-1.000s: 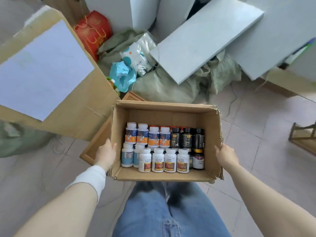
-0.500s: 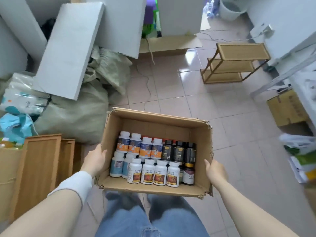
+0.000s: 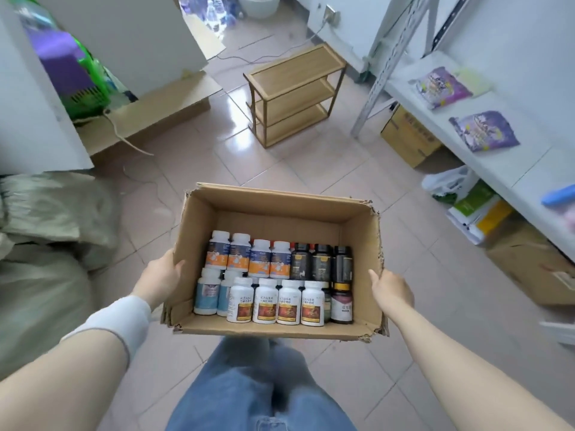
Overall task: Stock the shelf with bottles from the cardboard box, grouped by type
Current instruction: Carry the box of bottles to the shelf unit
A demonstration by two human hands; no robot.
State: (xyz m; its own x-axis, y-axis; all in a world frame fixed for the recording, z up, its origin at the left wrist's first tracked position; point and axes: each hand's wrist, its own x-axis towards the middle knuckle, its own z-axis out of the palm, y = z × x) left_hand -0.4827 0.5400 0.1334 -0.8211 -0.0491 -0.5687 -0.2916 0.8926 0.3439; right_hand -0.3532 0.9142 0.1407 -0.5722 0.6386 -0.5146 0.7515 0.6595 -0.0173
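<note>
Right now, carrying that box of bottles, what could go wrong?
1. The cardboard box is open-topped with torn corners, held only at its side walls by the left hand and right hand; a tilt could topple the upright bottles.
2. A loose cable trails across the floor: possible trip hazard.

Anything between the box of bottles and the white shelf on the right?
Nothing visible. Both hands hold the cardboard box over bare tile; the white shelf is off to the right with only open floor between. Purple packets already occupy part of it.
</note>
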